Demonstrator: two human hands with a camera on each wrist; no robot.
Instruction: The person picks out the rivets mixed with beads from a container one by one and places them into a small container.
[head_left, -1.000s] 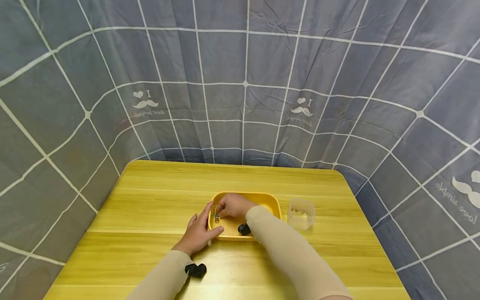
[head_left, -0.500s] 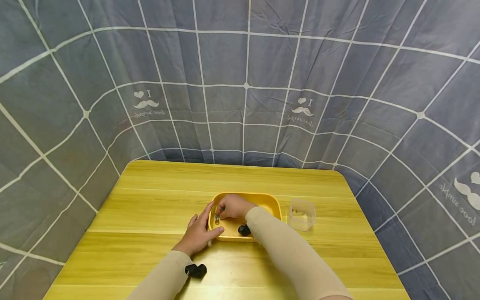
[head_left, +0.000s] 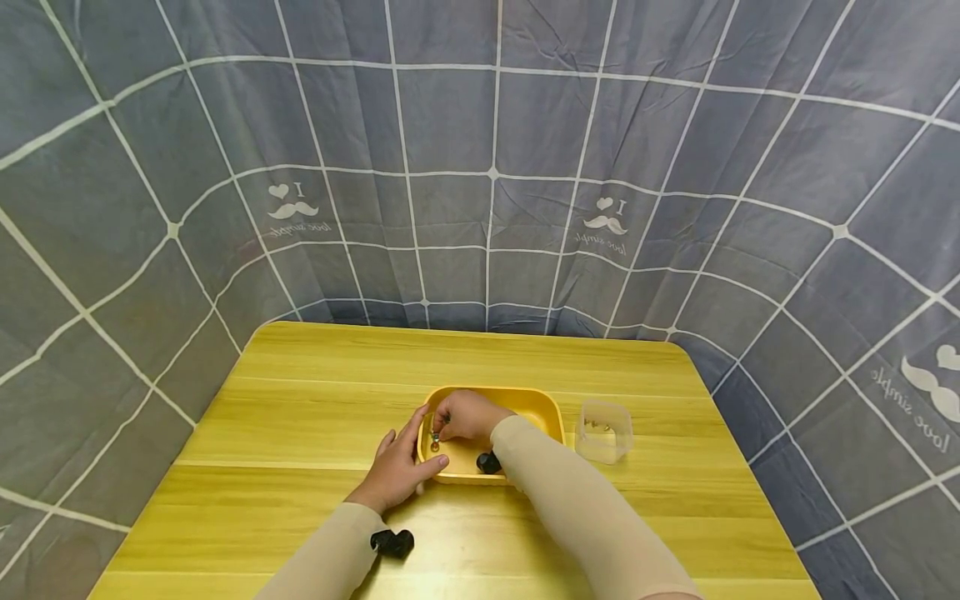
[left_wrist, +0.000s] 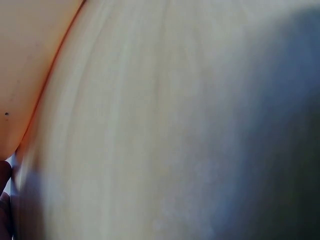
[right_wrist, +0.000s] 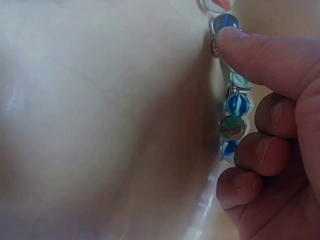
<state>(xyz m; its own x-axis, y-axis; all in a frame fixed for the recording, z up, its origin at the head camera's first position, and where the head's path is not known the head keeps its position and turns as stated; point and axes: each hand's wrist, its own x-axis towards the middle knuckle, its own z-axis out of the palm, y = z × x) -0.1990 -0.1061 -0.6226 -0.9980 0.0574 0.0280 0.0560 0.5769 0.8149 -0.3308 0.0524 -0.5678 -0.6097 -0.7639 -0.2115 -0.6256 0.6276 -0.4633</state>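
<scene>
My left hand (head_left: 397,470) lies along the left end of a yellow tray (head_left: 517,480), its fingers straight beside the left rim and its thumb over the near rim. Inside the tray, my right hand (head_left: 468,414) has its fingers curled at the left end. In the right wrist view, its thumb (right_wrist: 260,55) presses by a blue marble (right_wrist: 227,21) and pinches a small silver metal piece (right_wrist: 216,48); the index fingertip is hidden. Glass marbles (right_wrist: 232,128) with blue, green and orange swirls line the tray's edge there. Another bit of metal (right_wrist: 241,89) lies among them.
A clear plastic box (head_left: 618,445) stands right of the tray, with several small golden pieces (head_left: 597,426) in it. Both stand on a yellow wood-grain table (head_left: 330,375). A grey checked curtain (head_left: 450,208) surrounds the table's back and sides. The left wrist view is mostly blurred.
Near the right fingertips, the small things at the tray's left end have shifted slightly. Both hands and the tray stay nearly in place.
</scene>
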